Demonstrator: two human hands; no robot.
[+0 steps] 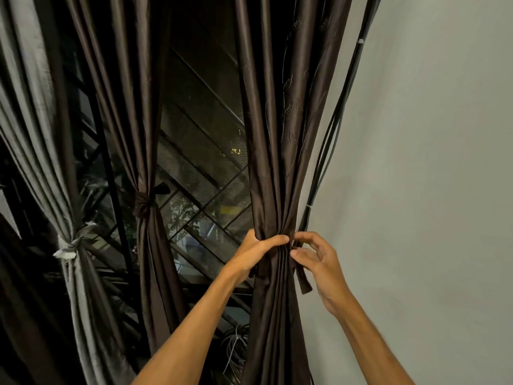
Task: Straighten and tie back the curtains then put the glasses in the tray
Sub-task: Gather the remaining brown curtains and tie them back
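Brown curtain (274, 162) by the wall (430, 162): left hand (256, 252) grips it bunched, right hand (319, 259) apparently pinches its tie (304, 282). Leftward, middle curtain (144, 134) and grey curtain (41, 134) are tied; glasses remain.

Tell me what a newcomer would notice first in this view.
At centre right, the left hand grips the gathered dark brown satin curtain beside the pale grey wall, while the right hand pinches a dark brown fabric tie strip at its edge. To the left, a second dark brown curtain and a silvery grey curtain hang already knotted at the waist, before a dark window grille.
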